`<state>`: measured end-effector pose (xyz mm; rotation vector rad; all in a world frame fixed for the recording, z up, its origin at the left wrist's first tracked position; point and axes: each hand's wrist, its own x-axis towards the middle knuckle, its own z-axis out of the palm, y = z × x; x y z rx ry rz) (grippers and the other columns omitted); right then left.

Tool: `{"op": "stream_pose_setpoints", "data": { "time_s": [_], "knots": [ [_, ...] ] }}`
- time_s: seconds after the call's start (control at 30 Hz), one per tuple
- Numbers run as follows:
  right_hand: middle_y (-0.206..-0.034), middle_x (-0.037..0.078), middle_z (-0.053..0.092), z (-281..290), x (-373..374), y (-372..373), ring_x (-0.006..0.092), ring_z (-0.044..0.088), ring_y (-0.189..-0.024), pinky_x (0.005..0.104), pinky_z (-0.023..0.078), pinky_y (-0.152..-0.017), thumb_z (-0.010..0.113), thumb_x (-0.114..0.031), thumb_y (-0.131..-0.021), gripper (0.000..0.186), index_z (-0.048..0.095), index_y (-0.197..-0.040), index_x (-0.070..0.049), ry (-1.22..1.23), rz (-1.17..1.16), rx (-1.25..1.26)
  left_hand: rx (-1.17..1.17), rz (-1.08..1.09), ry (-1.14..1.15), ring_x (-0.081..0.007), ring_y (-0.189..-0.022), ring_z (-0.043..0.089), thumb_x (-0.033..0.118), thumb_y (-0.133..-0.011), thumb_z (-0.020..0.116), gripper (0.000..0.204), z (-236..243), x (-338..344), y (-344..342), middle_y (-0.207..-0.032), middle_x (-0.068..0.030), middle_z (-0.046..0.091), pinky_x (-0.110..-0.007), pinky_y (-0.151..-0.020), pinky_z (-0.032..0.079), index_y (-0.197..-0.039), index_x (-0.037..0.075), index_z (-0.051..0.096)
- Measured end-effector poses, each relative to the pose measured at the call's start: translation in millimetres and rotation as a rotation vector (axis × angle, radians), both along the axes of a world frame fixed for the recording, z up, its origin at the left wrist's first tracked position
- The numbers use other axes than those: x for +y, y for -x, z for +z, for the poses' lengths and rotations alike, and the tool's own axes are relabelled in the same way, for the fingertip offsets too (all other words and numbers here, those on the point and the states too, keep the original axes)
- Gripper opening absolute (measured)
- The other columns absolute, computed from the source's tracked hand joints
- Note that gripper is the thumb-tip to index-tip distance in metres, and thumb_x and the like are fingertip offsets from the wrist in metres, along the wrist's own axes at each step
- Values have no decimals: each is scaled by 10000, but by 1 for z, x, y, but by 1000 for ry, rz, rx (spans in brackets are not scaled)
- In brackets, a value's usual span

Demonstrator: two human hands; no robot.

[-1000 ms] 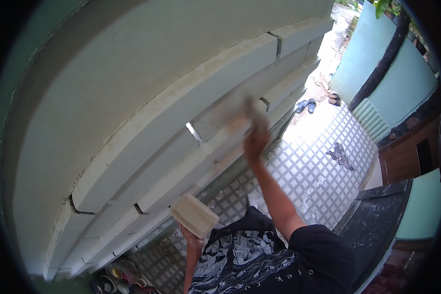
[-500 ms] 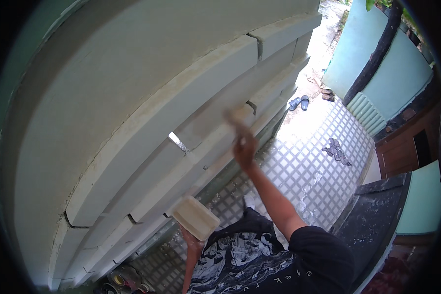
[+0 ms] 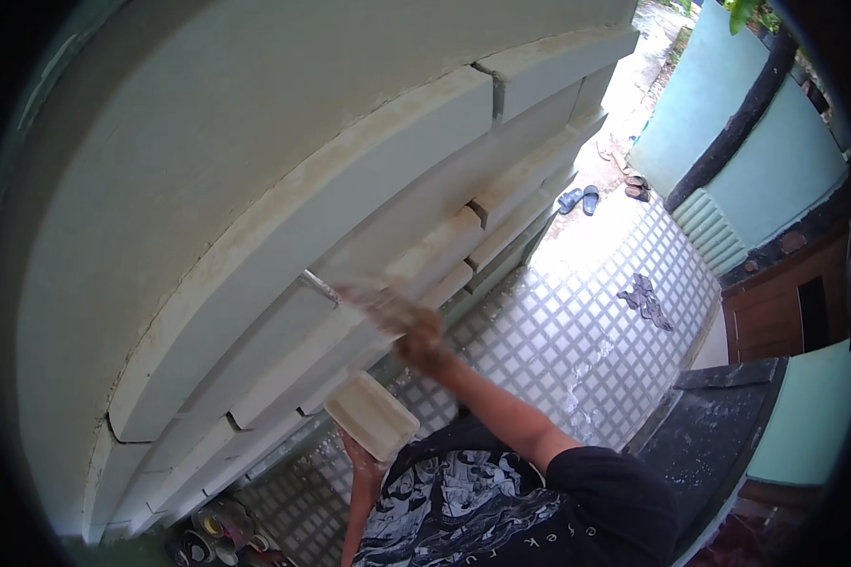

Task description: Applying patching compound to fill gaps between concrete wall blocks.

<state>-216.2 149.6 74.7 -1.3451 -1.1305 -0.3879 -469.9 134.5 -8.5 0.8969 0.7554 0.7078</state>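
My right hand (image 3: 418,342) is closed around a paintbrush (image 3: 367,300), both smeared by motion. Its tip is close to the pale wall (image 3: 255,283), beside a narrow bright gap between the raised bands; whether it touches cannot be made out. Below it, my left hand (image 3: 361,455) grips a shallow rectangular cream-coloured container (image 3: 373,418) from underneath and the near side. The container is tilted, with its open side showing. A pale coating lines its inside. Raised horizontal bands with dark vertical slots run along the wall.
Tiled floor (image 3: 548,354) with pale splashes extends to the right. A crumpled dark cloth (image 3: 645,302) lies there; dark sandals (image 3: 579,200) are farther off. Several cans and other items (image 3: 222,534) stand at the wall's foot, lower left. A dark bench-like surface (image 3: 704,420) is at the right.
My right hand has swept down and to the left along the wall with the paintbrush. My left hand still holds the container in nearly the same place.
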Motion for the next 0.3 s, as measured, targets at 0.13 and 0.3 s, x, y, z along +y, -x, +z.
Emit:
{"op": "stream_pose_setpoints", "data": {
  "time_s": [0.13, 0.3],
  "knots": [
    [-935, 175, 649, 18, -4, -95, 219, 618, -661, 324, 491, -561, 458, -152, -946, 261, 592, -1067, 36, -157, -450, 455, -214, 156, 367, -284, -1073, 574, 533, -893, 444, 616, 6, -3, -7, -1267, -90, 496, -500, -845, 520, -1363, 152, 326],
    [-1124, 185, 614, 50, 36, -118, 292, 655, -887, 399, 549, -737, 478, -289, -953, 340, 579, -1158, -39, -162, -642, 45, -185, 266, 353, -300, -1077, 572, 557, -872, 459, 650, -4, -8, -9, -1273, -109, 499, -509, -840, 516, -1370, 159, 328]
  ]
}}
